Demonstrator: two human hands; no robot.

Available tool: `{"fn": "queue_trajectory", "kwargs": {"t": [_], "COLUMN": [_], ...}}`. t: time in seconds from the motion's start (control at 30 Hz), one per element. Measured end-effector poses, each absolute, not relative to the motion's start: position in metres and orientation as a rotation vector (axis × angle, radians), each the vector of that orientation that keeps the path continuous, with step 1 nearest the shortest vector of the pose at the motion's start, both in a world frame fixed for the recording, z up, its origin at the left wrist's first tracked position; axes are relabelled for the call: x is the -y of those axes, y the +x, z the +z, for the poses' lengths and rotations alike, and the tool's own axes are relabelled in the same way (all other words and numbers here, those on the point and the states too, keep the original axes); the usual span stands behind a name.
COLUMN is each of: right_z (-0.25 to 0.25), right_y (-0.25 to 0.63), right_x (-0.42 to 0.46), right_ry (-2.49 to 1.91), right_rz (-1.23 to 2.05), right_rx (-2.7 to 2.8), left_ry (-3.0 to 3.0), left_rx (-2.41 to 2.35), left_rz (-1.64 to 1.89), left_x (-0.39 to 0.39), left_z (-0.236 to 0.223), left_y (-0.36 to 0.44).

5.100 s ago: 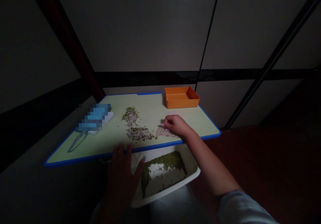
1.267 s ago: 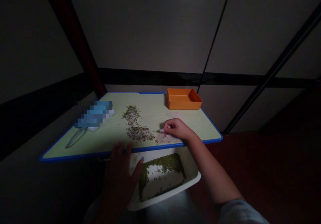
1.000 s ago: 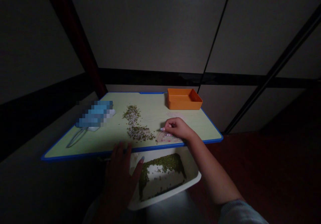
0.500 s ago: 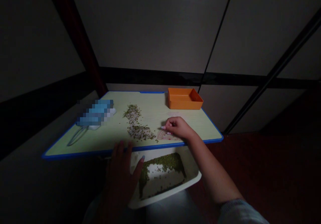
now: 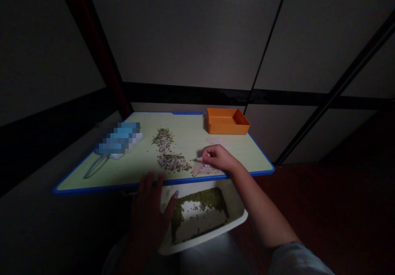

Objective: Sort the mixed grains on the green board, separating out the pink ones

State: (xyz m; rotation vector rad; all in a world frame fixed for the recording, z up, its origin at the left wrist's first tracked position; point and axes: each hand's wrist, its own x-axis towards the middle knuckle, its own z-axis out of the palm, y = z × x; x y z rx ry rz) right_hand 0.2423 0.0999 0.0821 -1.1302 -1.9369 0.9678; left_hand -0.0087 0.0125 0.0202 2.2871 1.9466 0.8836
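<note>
Right hand [image 5: 216, 156], fingers curled, any contents indiscernible, beside scattered small green grains [image 5: 169, 160]. Left hand [image 5: 149, 211], shadowed, fingers spread, overlapping rectangular white plastic tub [image 5: 212, 232]. Flat blue object [image 5: 119, 138], pixelated.

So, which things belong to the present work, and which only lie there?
Likely in work:
small green beans near the right hand
white bin of beans by the left hand
blue-edged table

Likely lying about:
orange box, untouched
blurred blue object

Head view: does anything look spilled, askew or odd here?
Small green pieces lie loose on the table in uneven patches with a few strays, unlike those contained in the white tub; this may be deliberate. The blue item at the left is pixelated, so its details cannot be told. No damage shows.
</note>
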Motion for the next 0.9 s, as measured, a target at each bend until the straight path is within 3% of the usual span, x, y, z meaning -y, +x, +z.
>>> {"fn": "queue_trajectory", "kwargs": {"t": [0.9], "right_z": [0.0828], "right_y": [0.2373], "right_x": [-0.0986], "right_ry": [-1.099], "right_rz": [0.888], "right_rx": [2.007], "left_ry": [2.286], "left_rx": [-1.963], "left_rz": [0.898], "left_x": [-0.0132], "left_z": [0.0176], "left_y": [-0.0069]}}
